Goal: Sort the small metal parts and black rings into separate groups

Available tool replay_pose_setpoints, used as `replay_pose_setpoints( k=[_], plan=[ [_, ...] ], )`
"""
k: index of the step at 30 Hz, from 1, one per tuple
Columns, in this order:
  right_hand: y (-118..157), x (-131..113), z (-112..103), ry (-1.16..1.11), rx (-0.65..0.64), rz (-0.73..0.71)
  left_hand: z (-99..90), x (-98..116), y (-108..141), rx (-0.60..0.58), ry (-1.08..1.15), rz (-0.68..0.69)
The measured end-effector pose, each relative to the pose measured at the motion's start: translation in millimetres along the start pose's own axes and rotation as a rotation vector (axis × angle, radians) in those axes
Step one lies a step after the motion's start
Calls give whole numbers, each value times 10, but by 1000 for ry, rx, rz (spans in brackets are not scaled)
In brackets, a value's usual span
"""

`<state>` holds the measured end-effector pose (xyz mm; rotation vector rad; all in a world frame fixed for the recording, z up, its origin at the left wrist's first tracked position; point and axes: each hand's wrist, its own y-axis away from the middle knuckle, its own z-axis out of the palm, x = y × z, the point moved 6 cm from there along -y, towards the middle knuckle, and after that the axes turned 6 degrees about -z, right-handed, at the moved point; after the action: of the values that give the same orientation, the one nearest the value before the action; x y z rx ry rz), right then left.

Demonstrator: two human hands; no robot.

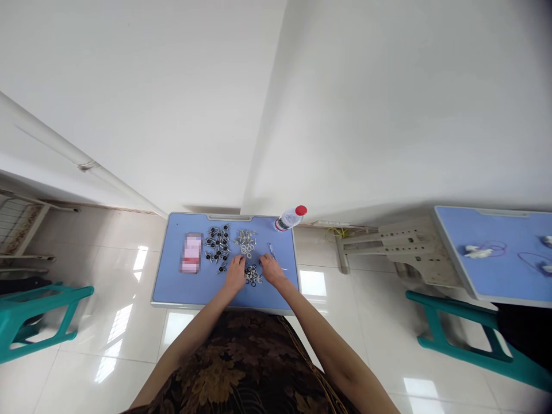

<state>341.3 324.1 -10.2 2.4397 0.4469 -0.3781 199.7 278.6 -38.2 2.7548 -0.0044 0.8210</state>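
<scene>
Both hands work at a small heap of black rubber rings and silver washers (252, 275), which lies near the middle of the near half of a blue desk (160, 259). The left hand (235, 273) and the right hand (271, 270) come in from either side, fingers curled down and closed in toward the heap, neither spread wide. Whether either one has a small part pinched cannot be told from this view. The heap seems to sit here so that both hands can reach it with the forearms resting toward the near edge.

Farther along the desk, the parts look sorted by kind: a cluster of silver fittings (245, 241) straight ahead, and a larger spread of black-and-silver pieces (218, 246) to its left. A slim metal piece (271, 250) lies to the right, just beyond the right hand. A blurred pinkish card (192, 252) sits flat near the left edge, and a water bottle with a red cap (291, 218) lies at the far right corner, clear of the parts.

Bare blue surface remains at the left and right of the hands, though the desk's near edge is close under the wrists. Beyond the right side stands a second blue desk (444, 247), holding white items with purple cords (478, 251)
</scene>
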Motion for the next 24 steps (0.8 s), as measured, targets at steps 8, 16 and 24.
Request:
replay_pose_setpoints(
  k=[8, 16, 24],
  plan=[
    [68, 146, 22, -152, 122, -2, 128, 233, -17, -160, -1, 14],
    [297, 383, 3, -235, 238, 150, 2, 55, 68, -97, 79, -35],
    [546, 383, 188, -186, 177, 295, 99, 43, 177, -155, 117, -106]
  ],
)
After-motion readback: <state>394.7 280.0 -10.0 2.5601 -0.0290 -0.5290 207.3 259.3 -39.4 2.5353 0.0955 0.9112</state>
